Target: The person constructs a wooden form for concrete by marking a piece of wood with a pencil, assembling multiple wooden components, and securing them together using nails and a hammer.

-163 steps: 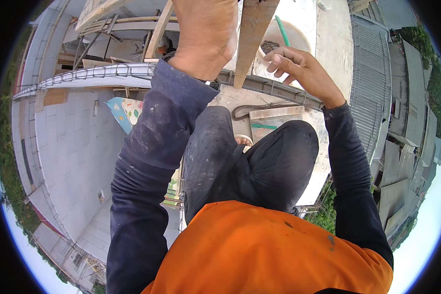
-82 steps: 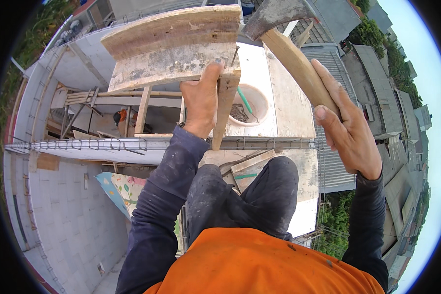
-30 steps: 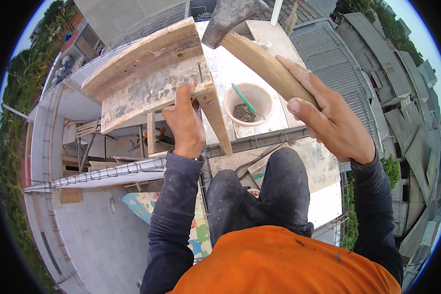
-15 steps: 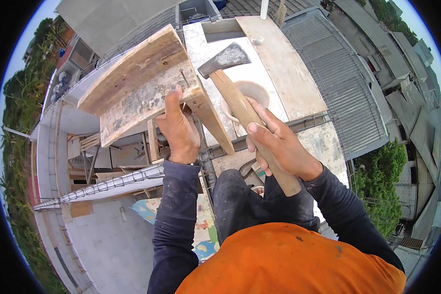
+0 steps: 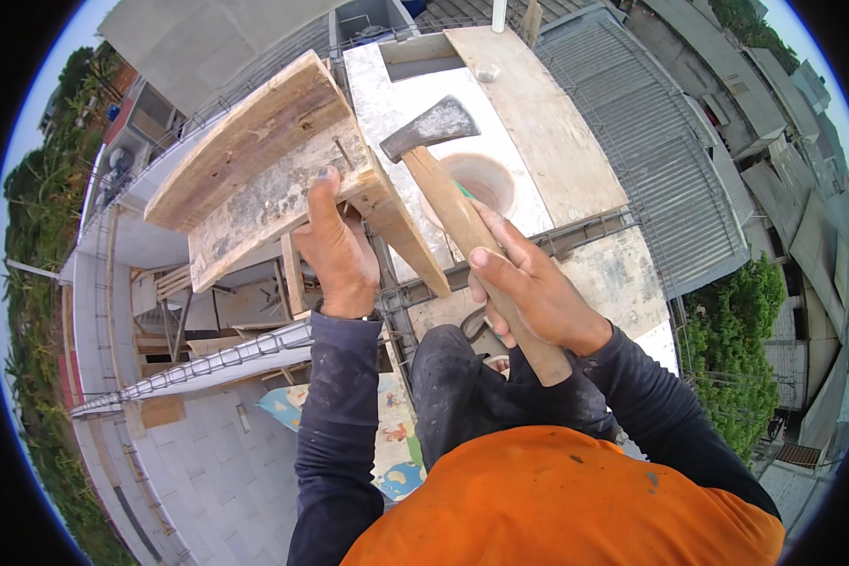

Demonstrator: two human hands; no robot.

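Observation:
My left hand [image 5: 341, 257] grips a weathered timber assembly [image 5: 255, 189] of joined boards, with a narrower wooden leg pointing downward. A nail [image 5: 342, 153] sticks up from the board by my left thumb. My right hand [image 5: 524, 288] is closed on the wooden handle [image 5: 439, 193] of an axe-like tool, whose worn metal head [image 5: 434, 124] hangs just right of the nail, apart from it. Behind the handle, a pale bucket [image 5: 493, 181] with a green stick stands on a white board [image 5: 410, 94].
A plywood sheet [image 5: 557, 160] lies right of the bucket. Rebar cages [image 5: 217, 363] run along the wall tops beside my bent knees [image 5: 453, 387]. Left is a drop into a block-walled space [image 5: 208, 472] with loose timber; right are a corrugated roof [image 5: 651, 170] and a tree [image 5: 736, 349].
My right hand, open several seconds ago, now grips the tool, which has come down and inward from raised at upper right. My left hand holds the timber, shifted slightly leftward since a second ago.

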